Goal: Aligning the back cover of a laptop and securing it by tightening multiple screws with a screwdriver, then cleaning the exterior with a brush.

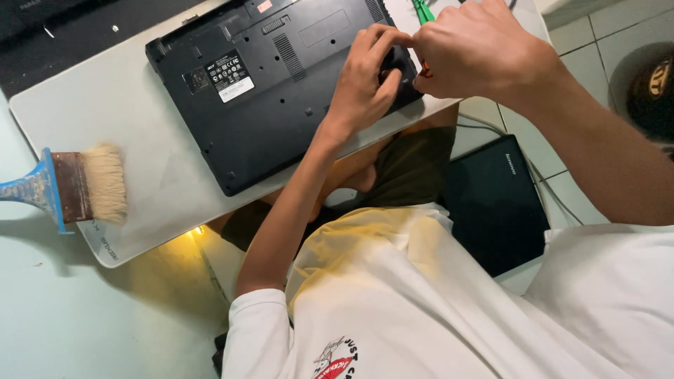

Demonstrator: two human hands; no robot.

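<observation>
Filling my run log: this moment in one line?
left hand: on upturned black laptop | right hand: fisted beside it | bristle paintbrush: on grey mat

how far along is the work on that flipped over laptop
Early on. Done: the black laptop lies base-up on the grey mat. In hand: left hand steadies its corner, right hand pinches a small tool there. Left: the base cover is still on; the paintbrush lies unused.
</observation>
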